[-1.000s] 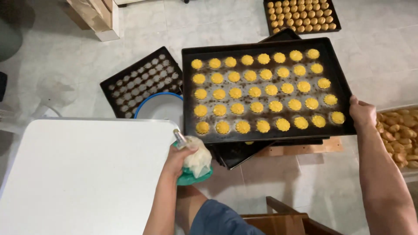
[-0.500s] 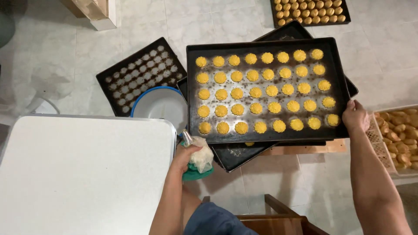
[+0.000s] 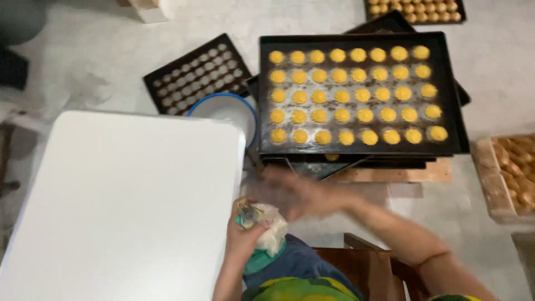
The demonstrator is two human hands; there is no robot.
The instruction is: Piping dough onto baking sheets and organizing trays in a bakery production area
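Left hand point(image 3: 245, 237) clenched around a piping bag point(image 3: 266, 231) of pale dough, metal nozzle pointing up-left, teal cloth under the bag; it sits just off the near right corner of the white table point(image 3: 122, 206); right hand point(image 3: 304, 195) is motion-blurred, fingers spread, holding nothing — in the air just right of the bag, below the stack of trays. Black baking tray point(image 3: 359, 95) on top of that stack carries rows of yellow piped cookies point(image 3: 341, 96); blue-rimmed white bowl point(image 3: 225, 111) just left of it; second dark tray point(image 3: 195, 72) with pale pieces farther left — crate of browned pastries point(image 3: 510, 173) at right edge.
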